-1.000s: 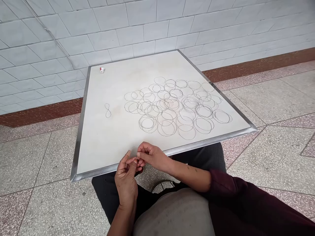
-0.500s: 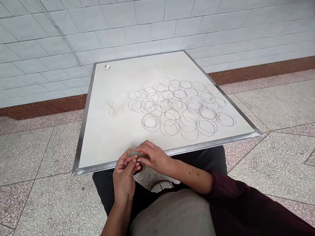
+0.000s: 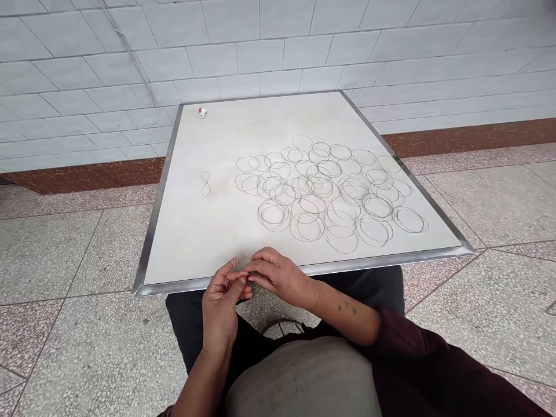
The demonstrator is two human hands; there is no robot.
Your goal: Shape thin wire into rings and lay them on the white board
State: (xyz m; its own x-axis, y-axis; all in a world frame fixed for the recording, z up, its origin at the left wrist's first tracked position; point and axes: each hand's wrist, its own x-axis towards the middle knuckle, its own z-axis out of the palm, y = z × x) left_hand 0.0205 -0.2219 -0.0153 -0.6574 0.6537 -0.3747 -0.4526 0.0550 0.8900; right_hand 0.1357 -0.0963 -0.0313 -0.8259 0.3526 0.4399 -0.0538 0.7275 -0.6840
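Note:
At the near edge of the white table (image 3: 191,243), my two hands meet over a thin wire loop (image 3: 238,264). My left hand (image 3: 222,298) is closed, pinching the wire between thumb and fingers. My right hand (image 3: 280,277) comes in from the right, its thumb and fingertips pressed together on the wire close to the left thumb. Fingers hide most of the wire. Farther off on the left lies a wire piece twisted into a figure eight (image 3: 207,188). Many thin wire rings (image 3: 307,226) lie overlapping over the right half of the table.
A small white and red object (image 3: 202,113) stands at the far left corner. The table has a raised-looking metal edge (image 3: 347,266). Behind it is a tiled wall (image 3: 243,58); speckled floor (image 3: 95,347) surrounds the table. My legs are under its near edge.
The right fingertips have closed in on the wire beside my left thumb. The view has shifted slightly, so the table appears farther right. The rings and figure eight lie as before.

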